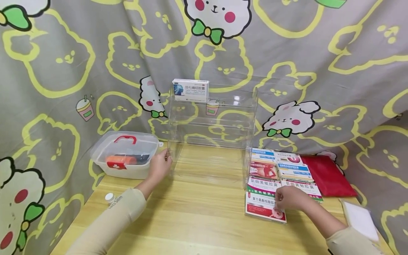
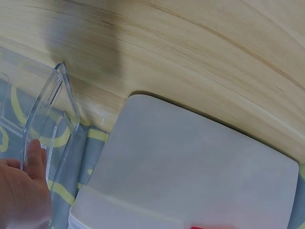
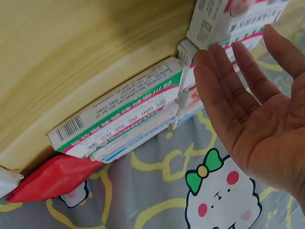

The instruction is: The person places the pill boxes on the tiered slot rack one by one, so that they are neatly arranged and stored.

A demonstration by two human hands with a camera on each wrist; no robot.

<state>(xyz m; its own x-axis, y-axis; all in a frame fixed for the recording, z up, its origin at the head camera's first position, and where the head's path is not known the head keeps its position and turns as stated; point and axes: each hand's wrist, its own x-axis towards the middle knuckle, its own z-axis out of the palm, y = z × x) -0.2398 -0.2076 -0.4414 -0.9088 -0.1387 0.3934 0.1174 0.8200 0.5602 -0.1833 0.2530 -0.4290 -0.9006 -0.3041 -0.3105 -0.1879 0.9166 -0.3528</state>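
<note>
On the left, my left hand pinches the front edge of a clear plastic tiered display rack. In the left wrist view its fingers lie against the rack's side panel. A white and blue medicine box stands at the left of the rack's top tier. My right hand is at the nearest medicine box, white and red, in front of rows of other boxes. The right wrist view shows its fingers loosely extended, tips right at that box.
A lidded clear first-aid box with a red handle stands left of the rack. Near it is a small white-capped bottle. Right of the medicine boxes lie a red pouch and a white packet. A patterned curtain hangs behind.
</note>
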